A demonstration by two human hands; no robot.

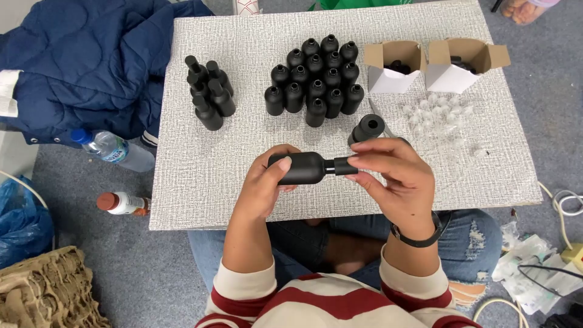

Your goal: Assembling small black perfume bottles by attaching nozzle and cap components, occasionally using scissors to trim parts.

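A: Striped sleeves lowest in the head view, then both hands. Left hand (267,182) wraps the body of a black bottle (302,168), held sideways just above the table (200,194). Right hand (395,176) pinches its cap (345,166) at the neck.

B: Progress?

A: Judging by the piles, early. Capped bottles (207,92) at left: about six. Uncapped bottles (316,76) in the middle: about eighteen, tightly packed, count rough. One more part (367,127) lies just behind the right hand.

B: Supplies?

A: Two open cardboard boxes (425,64) with dark pieces inside, uncountable. Scatter of clear small parts (440,112), too blurred to count.
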